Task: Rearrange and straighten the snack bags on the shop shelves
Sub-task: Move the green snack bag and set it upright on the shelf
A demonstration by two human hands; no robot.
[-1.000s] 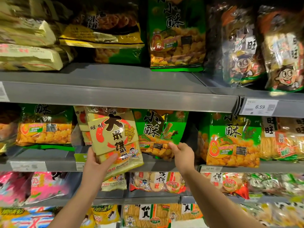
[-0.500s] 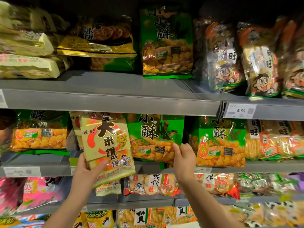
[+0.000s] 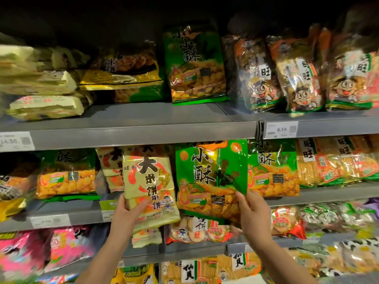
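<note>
My left hand (image 3: 128,212) grips the lower part of a pale yellow rice-cracker bag (image 3: 149,181) with big black characters, held upright in front of the middle shelf (image 3: 328,194). My right hand (image 3: 251,210) holds the lower right edge of a green snack bag (image 3: 209,177), which stands out in front of that shelf, slightly tilted. The two bags are side by side and nearly touch. Behind the yellow bag stands another bag of the same kind (image 3: 109,169).
More green bags stand on the middle shelf at left (image 3: 65,173) and right (image 3: 272,171). The upper shelf (image 3: 143,128) carries a green bag (image 3: 194,64), flat pale bags (image 3: 41,87) and cartoon-face bags (image 3: 297,76). Lower shelves hold pink bags (image 3: 41,253) and cracker packs (image 3: 196,228).
My right hand has pulled the green bag forward, out of the middle shelf. The yellow bag in my left hand has risen a little. The view has tilted upward.
</note>
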